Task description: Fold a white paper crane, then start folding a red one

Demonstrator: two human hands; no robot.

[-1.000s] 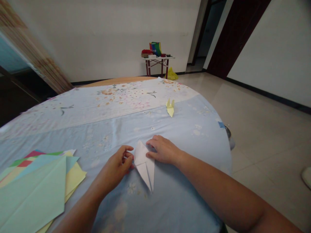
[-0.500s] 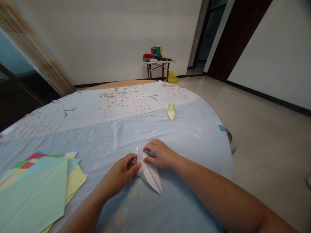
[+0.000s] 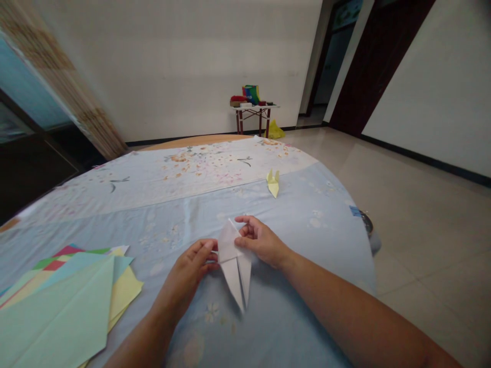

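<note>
A sheet of white paper point(image 3: 230, 244), folded into a long kite shape, is between my hands over the blue part of the tablecloth. Its top comes to a point, and two narrow flaps with a slit between them taper toward me. My left hand point(image 3: 197, 263) pinches the left edge, its fingers partly behind the paper. On the right edge lies the thumb of my right hand point(image 3: 263, 243), the other fingers curled beside and behind it. Farther off stands a small yellow folded paper figure point(image 3: 273, 184) with two upright points.
Coloured paper sheets point(image 3: 72, 301) lie in a loose stack at the left, pale green on top. A floral tablecloth point(image 3: 184, 204) covers the round table. By the far wall is a small side table point(image 3: 255, 108) with a colourful bag point(image 3: 251, 94), and a yellow plastic bag point(image 3: 275, 130) sits on the floor.
The white paper has turned so its split end points more straight toward me, and its pointed top now shows. My right hand has shifted from over the paper to its right edge.
</note>
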